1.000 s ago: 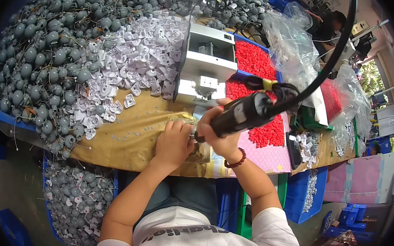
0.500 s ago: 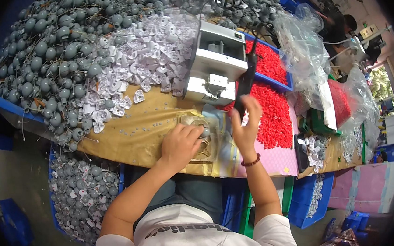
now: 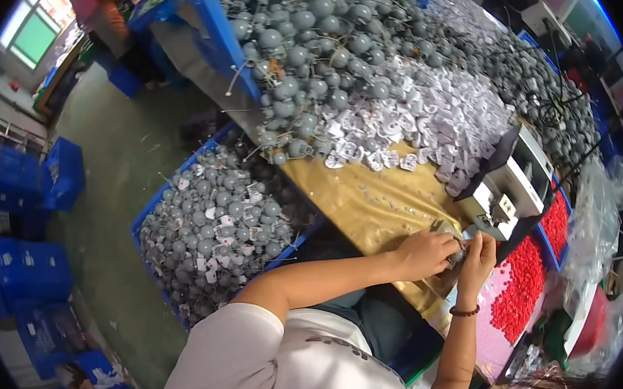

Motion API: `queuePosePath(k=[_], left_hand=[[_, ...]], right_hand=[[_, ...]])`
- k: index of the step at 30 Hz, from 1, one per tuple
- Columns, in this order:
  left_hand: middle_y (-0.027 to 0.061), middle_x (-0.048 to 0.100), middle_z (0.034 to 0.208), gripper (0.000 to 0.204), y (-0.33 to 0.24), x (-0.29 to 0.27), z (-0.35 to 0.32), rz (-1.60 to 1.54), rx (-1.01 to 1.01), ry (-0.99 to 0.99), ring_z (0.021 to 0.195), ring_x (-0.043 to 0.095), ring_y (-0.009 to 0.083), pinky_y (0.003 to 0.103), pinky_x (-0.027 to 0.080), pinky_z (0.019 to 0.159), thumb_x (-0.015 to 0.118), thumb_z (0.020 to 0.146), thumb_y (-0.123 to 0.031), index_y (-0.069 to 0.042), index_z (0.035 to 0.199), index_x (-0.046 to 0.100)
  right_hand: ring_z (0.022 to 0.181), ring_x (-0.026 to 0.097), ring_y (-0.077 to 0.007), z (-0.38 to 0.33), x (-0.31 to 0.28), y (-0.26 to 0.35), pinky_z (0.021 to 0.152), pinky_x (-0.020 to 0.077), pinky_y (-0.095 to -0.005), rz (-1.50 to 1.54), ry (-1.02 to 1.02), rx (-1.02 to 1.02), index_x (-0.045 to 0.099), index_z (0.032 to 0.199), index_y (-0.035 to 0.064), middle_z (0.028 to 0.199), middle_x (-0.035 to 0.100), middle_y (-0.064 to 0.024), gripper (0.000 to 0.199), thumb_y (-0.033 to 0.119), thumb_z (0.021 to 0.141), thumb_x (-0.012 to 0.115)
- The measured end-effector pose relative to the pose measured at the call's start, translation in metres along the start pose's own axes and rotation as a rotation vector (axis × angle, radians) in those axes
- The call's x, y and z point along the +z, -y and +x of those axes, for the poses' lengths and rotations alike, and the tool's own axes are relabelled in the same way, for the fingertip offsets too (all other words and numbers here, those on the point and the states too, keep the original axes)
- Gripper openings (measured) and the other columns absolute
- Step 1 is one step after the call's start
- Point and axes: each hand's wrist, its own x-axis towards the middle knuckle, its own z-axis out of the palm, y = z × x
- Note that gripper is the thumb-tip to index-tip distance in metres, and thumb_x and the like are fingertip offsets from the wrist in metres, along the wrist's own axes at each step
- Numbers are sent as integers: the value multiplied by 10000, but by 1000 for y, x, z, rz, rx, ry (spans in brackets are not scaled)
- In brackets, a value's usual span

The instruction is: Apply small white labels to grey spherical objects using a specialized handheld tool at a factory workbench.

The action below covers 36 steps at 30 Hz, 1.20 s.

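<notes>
Both my hands meet at a small pale fixture (image 3: pixel 440 226) on the brown-yellow covered table. A grey ball-shaped part (image 3: pixel 455 256) sits between them. My left hand (image 3: pixel 424 253) is closed on it from the left, thumb and fingers curled. From the right, my right hand (image 3: pixel 478 255) pinches at the same part, fingertips together; a dark red bead bracelet circles that wrist. My fingers cover most of the part. Beside the right hand, a long black handheld tool (image 3: pixel 519 237) with a cable lies near a white machine (image 3: pixel 505 203).
Grey balls with wires (image 3: pixel 306 43) and white plastic pieces (image 3: pixel 424 122) are heaped behind the hands. Red small parts (image 3: pixel 520 287) spread at right near clear plastic bags (image 3: pixel 588 222). A blue bin (image 3: pixel 141 235) of grey balls stands left; stacked blue crates (image 3: pixel 33 271) farther left.
My right hand has moved from the black tool to the grey part beside my left hand. The whole view has swung left, bringing the floor and blue crates into sight.
</notes>
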Motion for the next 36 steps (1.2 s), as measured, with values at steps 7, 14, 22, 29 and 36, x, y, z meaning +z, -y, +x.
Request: queuePosePath(k=[7,14,22,29,36], left_hand=[[65,653,1056,382,13,-143,-74,-94,-109,409,981,673,290,405,550,826,757,844,-202,-134,1205,653],[67,678,1084,382,102,-287,-159,419,-463,604,1032,659,311,427,532,877,766,789,-167,-135,1164,697],[162,689,1145,295,184,-306,-240,334,-808,469,1136,621,368,446,492,998,642,853,-89,-66,1140,706],[144,701,1060,193,104,-275,-127,42,-562,493,975,691,301,403,557,859,623,910,-87,-34,1080,698],[134,635,1042,189,61,-144,2,316,-127,53,984,643,332,429,553,817,703,880,-128,-42,1046,672]], right_hand=[[837,653,-130,-15,-16,45,792,525,-270,191,473,37,594,1169,-16,929,698,-79,158,60,1043,538],[820,637,-112,-9,-64,24,779,520,-256,111,376,92,615,1149,-18,928,695,-59,154,84,1034,602],[819,637,-114,-4,-135,-8,751,517,-254,-80,131,88,649,1124,-13,924,694,-57,143,84,1026,612],[1079,608,-389,13,-209,-53,922,495,-449,-1128,1,-260,650,1185,13,1115,648,-190,244,70,949,635],[963,614,-379,22,-197,-67,836,497,-465,-1141,-30,-262,644,1036,41,977,635,-178,132,58,906,636]])
